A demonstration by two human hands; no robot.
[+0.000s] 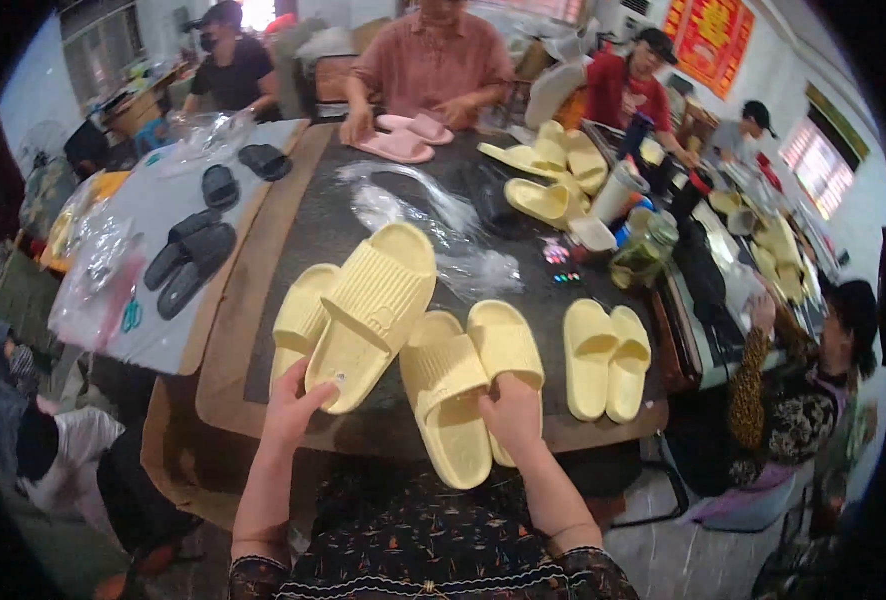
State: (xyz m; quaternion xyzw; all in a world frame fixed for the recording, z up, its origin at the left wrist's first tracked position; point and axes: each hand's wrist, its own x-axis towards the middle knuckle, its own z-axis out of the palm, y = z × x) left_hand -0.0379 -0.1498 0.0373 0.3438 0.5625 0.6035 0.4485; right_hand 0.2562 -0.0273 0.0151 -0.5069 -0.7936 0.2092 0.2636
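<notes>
My left hand (295,402) grips a pair of pale yellow slippers (383,300) near the heel end, thumb on the footbed. One slipper of that pair overlaps the other, and both have ribbed straps. To its right, another ribbed yellow pair (450,425) is in my right hand (513,408), whose fingers close around the inner edges. Part of that pair reaches past the table's near edge. Beside my right hand, a third yellow pair (608,360) rests side by side on the dark table top (303,215). The fingers under the slippers are hidden.
Crumpled clear plastic bags (433,225) lie mid-table. Several yellow slippers (553,170), bottles and a green-tinted jar (645,252) crowd the far right. Black slippers (198,255) and teal scissors (131,312) are on the left table. Across, a person handles pink slippers (403,145); other people work around.
</notes>
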